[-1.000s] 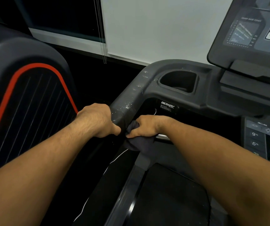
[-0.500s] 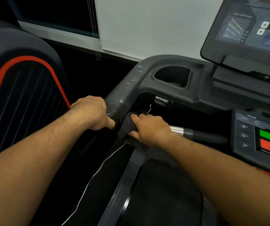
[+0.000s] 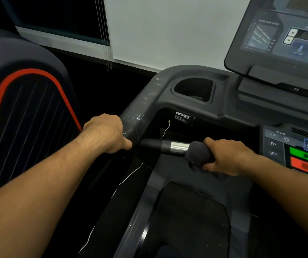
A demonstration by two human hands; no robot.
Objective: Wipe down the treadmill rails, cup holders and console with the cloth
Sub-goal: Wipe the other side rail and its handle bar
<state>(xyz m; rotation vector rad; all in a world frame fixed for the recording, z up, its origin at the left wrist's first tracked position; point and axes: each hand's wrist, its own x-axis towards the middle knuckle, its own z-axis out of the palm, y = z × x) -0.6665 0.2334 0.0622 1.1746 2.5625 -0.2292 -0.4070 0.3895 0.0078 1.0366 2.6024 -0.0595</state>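
My right hand (image 3: 227, 157) grips a dark cloth (image 3: 198, 153) wrapped around the treadmill's horizontal front handlebar (image 3: 160, 145), just right of its silver sensor band (image 3: 179, 147). My left hand (image 3: 106, 133) grips the left side rail (image 3: 140, 112), which carries white droplets or specks. The left cup holder (image 3: 194, 88) sits in the dark grey housing above the bar. The console screen (image 3: 283, 34) stands at the upper right, and a button panel (image 3: 298, 151) with green and red keys lies right of my right hand.
Another machine with a red-edged dark cover (image 3: 24, 112) stands close on the left. A thin white cord (image 3: 123, 183) hangs from under the housing down past the belt (image 3: 186, 220). A white wall and dark window lie behind.
My right hand has slid the cloth to the right along the front handlebar, away from the left rail, uncovering the bar's black end and silver band. My left hand stays on the rail.
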